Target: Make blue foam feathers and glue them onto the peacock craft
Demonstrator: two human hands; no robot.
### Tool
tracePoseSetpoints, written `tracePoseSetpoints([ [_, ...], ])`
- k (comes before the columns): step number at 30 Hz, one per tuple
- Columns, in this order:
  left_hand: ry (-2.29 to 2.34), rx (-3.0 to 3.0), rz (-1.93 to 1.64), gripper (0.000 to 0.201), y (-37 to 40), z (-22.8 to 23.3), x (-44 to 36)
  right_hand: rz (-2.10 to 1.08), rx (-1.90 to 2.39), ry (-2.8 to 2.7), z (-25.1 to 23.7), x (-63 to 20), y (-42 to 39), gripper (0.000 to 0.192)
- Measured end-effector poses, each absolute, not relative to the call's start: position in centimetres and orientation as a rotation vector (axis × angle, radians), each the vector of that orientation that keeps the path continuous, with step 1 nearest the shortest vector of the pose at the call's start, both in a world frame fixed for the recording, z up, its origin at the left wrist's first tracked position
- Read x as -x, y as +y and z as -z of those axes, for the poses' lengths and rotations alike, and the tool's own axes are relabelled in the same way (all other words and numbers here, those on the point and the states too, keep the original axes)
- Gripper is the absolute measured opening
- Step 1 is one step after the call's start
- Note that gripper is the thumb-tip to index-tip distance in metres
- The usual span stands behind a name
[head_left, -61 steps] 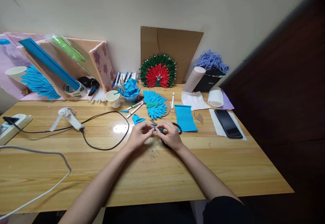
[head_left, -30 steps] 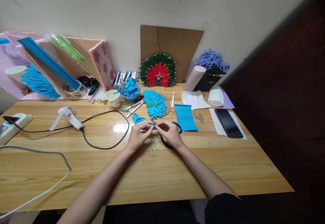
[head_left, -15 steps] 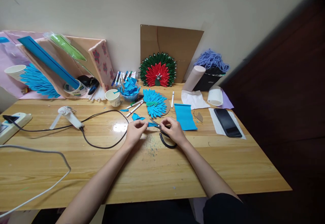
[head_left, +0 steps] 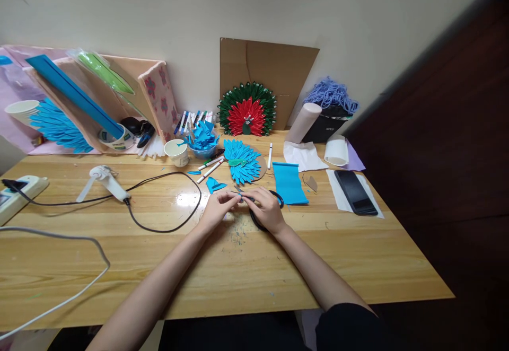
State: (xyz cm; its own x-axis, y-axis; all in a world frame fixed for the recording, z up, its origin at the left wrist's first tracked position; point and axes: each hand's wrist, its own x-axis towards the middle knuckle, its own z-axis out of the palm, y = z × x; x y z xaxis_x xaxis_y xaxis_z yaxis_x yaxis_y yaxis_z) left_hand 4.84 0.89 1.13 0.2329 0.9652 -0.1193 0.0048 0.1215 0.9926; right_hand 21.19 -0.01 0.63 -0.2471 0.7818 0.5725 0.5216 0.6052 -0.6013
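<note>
My hands meet at the middle of the desk [head_left: 238, 266], fingertips nearly touching. My left hand [head_left: 217, 210] pinches a small blue paper piece [head_left: 239, 198] that pokes out rightward between the two hands, and my right hand [head_left: 267, 210] is closed over the black-handled scissors [head_left: 274, 198], whose loops curl out on the right side of that hand. The scissors lie roughly left to right, blades pointing toward my left hand and the paper; I cannot tell whether the blades are parted, since my fingers cover them. So the paper sits right at the blade end, nearer my left fingers, its short length in line with the scissors. Just beyond my hands lie a blue folded scrap [head_left: 215, 185], the blue feather fan [head_left: 242, 161] and a blue paper sheet [head_left: 289, 183] to the right.
</note>
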Motion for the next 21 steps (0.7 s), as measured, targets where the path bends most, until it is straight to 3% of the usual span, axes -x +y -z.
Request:
tracePoseSetpoints([
  [21,1.181,-1.55,-1.111,0.022,0.1,-1.25,-4.78,-0.466,1.093,-1.848,-0.71,-20.98,-0.07,0.013],
])
